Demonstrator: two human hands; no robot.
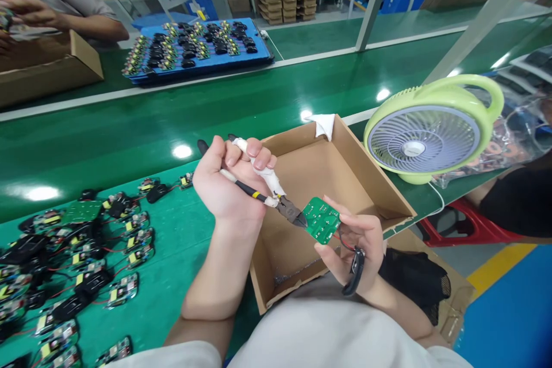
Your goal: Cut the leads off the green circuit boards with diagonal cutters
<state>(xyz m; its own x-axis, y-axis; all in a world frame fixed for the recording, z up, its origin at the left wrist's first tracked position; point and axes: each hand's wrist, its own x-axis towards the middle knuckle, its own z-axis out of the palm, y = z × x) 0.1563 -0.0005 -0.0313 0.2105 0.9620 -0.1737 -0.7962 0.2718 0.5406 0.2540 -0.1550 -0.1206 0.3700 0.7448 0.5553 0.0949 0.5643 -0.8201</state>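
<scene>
My left hand (233, 178) is wrapped round the taped handles of a pair of cutting pliers (290, 210). The jaws touch the left edge of a small green circuit board (321, 220). Between the fingertips and thumb of my right hand (360, 241) the board is pinched, solder side up, with a red and a black wire running from it to a black part (354, 271) at the palm. Both hands are over an open cardboard box (310, 167), with scraps along its near inner edge.
Many wired circuit boards (86, 276) cover the green mat at left. A green fan (422, 138) stands right of the box. Farther back are a blue tray (254, 40) of boards, another box (47, 69) and a person's hands at upper left. A metal post rises behind.
</scene>
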